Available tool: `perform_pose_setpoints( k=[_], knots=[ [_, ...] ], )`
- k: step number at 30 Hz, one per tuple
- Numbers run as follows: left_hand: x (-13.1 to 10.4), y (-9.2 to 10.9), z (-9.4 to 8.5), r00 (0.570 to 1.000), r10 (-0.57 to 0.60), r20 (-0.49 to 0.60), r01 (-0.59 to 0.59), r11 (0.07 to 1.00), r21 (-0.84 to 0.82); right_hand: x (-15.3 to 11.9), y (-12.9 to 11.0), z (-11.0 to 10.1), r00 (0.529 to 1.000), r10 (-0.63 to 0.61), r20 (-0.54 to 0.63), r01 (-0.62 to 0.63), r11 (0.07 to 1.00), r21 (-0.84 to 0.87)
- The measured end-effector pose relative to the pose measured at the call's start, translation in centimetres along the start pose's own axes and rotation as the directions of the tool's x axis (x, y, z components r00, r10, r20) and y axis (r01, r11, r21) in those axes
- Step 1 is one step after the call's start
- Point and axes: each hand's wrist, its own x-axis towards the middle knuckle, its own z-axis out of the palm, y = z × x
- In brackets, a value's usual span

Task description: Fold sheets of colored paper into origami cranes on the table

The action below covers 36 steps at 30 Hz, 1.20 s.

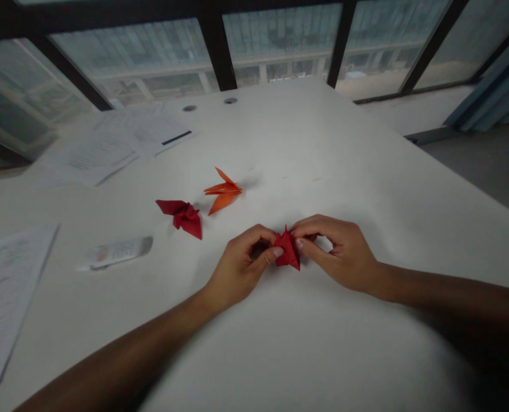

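Note:
Between my two hands, just over the white table, is a small folded piece of red origami paper (287, 252) with pointed tips. My left hand (246, 260) pinches its left side, thumb on the front face. On the other side, the thumb and forefinger of my right hand (340, 249) are closed on its right edge. The far fingers of both hands are partly hidden. Up and to the left lie a finished-looking red origami figure (184, 217) and an orange origami figure (224, 191), both apart from my hands.
The white table (323, 154) reaches back to the windows. A white tube-like item with a printed label (121, 252) lies at the left. Printed sheets (103, 146) spread at the back left, and another printed sheet (11, 286) lies at the left edge. A blue curtain (492, 91) hangs at right.

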Motion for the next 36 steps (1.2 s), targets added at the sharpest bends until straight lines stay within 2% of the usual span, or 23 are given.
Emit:
perform_pose_setpoints(
  k=[3, 7, 15, 27, 36],
  knots=[
    [-0.06, -0.07, -0.02, 1.0, -0.011, 0.006, 0.011, 1.0, 0.013, -0.1, 0.14, 0.07, 1.0, -0.003, 0.01, 0.002, 0.999, 0.035],
    [-0.13, -0.03, -0.05, 1.0, -0.017, 0.007, 0.017, 1.0, -0.002, -0.23, 0.02, 0.14, 0.998, 0.061, -0.007, -0.06, 0.995, 0.085],
    [-0.15, 0.1, -0.18, 1.0, -0.022, 0.014, 0.021, 0.998, 0.057, -0.02, -0.38, 0.15, 1.0, -0.003, 0.001, 0.003, 0.988, 0.151],
    [-0.28, 0.2, -0.17, 1.0, -0.009, 0.011, 0.007, 0.986, 0.167, 0.0, -0.34, 0.36, 1.0, -0.02, -0.011, 0.021, 0.996, 0.085],
    [-0.28, 0.04, -0.14, 1.0, -0.009, -0.021, 0.012, 0.989, 0.148, 0.0, -0.39, 0.37, 0.998, -0.036, -0.047, 0.037, 0.999, 0.014]
  ],
)
